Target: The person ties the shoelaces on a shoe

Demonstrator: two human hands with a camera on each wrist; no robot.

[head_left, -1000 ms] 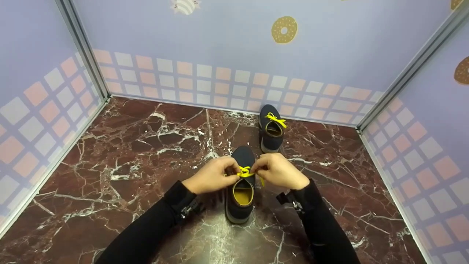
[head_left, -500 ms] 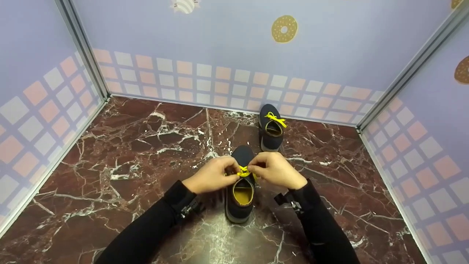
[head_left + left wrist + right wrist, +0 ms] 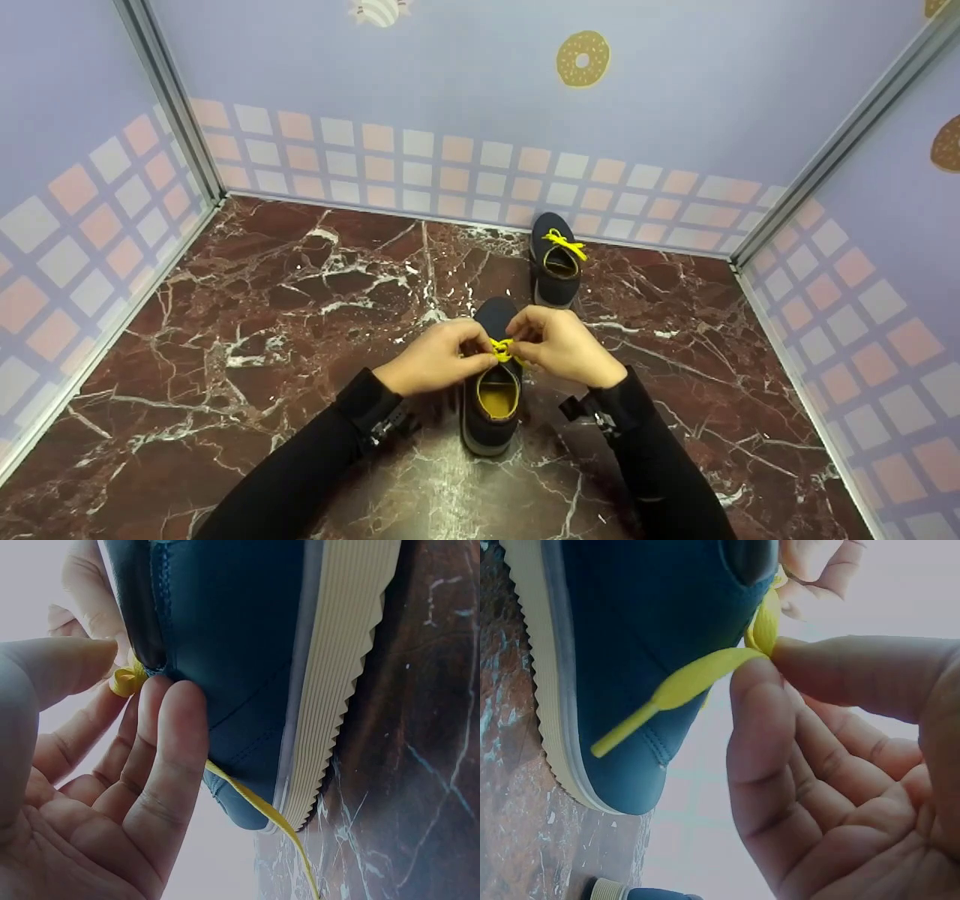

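Observation:
A dark navy shoe (image 3: 490, 431) with a yellow lining stands on the floor, toe away from me. Over its tongue a yellow shoelace (image 3: 502, 348) is gathered in loops. My left hand (image 3: 439, 358) holds the lace from the left; in the left wrist view thumb and fingers close round a small yellow bunch (image 3: 127, 681). From the right, my right hand (image 3: 571, 349) pinches the lace between thumb and index finger. The right wrist view shows a flat lace end (image 3: 694, 681) sticking out past that index finger, across the shoe's side. Fingertips partly hide the knot.
A matching shoe (image 3: 556, 291), its yellow lace tied in a bow, stands farther back near the wall (image 3: 465, 82). Marbled reddish-brown floor (image 3: 315, 315) spreads around, with wall panels on the left and right.
My right hand has moved left, closer to the left hand, and the lace end that hung below it has shifted in with it. The left hand has barely moved.

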